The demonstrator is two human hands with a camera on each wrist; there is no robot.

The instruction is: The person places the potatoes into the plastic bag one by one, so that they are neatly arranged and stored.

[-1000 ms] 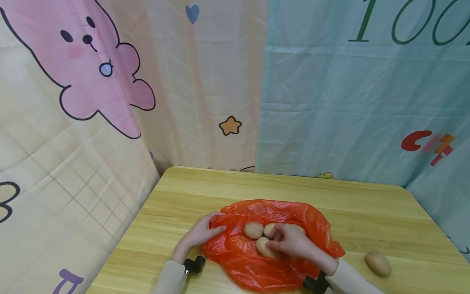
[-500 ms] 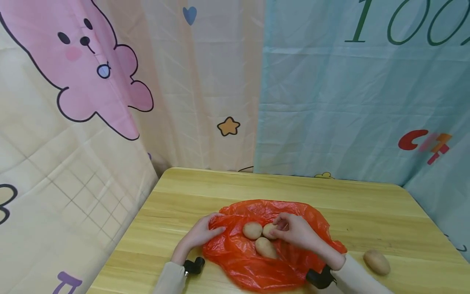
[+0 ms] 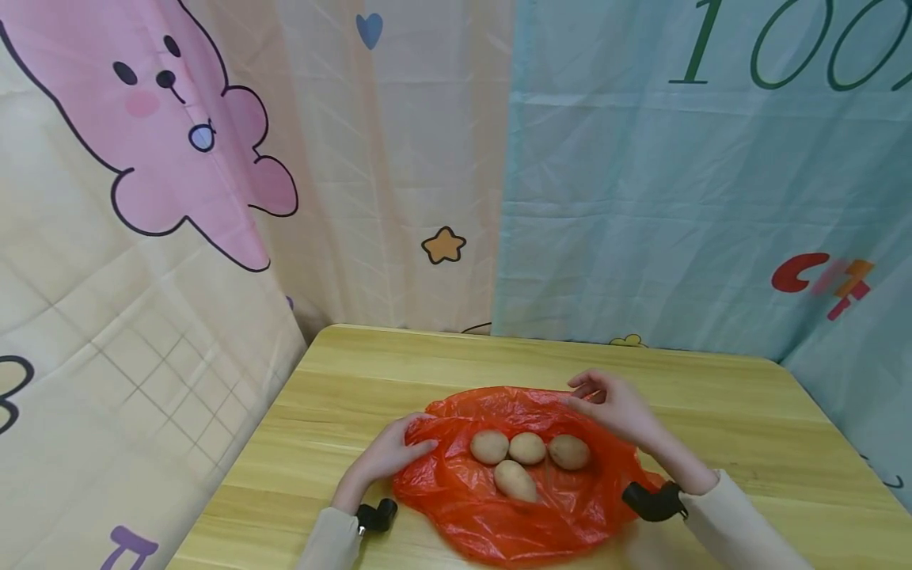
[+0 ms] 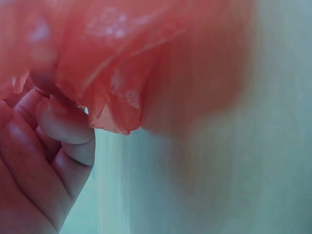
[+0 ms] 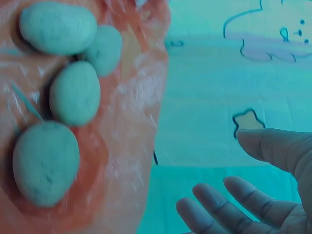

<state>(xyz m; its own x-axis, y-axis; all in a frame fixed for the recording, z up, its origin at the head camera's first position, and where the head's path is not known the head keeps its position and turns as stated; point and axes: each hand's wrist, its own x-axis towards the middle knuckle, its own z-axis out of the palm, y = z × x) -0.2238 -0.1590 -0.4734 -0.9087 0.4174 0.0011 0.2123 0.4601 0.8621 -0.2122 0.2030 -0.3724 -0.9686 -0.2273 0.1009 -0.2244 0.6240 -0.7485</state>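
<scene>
A thin red plastic bag (image 3: 456, 518) lies spread on the wooden table (image 3: 356, 380), and several potatoes (image 3: 516, 481) rest on it in a close group. At the bag's left edge my left hand (image 3: 388, 453) grips the plastic; in the left wrist view its curled fingers (image 4: 70, 124) pinch the crumpled film. My right hand (image 3: 618, 408) is raised over the bag's far right edge, holding nothing. The right wrist view shows its fingers (image 5: 214, 207) and thumb spread apart, off to one side of the potatoes.
A patterned curtain (image 3: 399, 158) hangs behind the table and along its left side. Black camera mounts (image 3: 651, 500) sit on both wrists. The right sleeve (image 3: 744, 526) covers the spot where another potato lay on the table.
My right hand has let go of the potatoes and moved up and right to the bag's far edge, uncovering the rightmost potato. The left hand keeps its place on the bag.
</scene>
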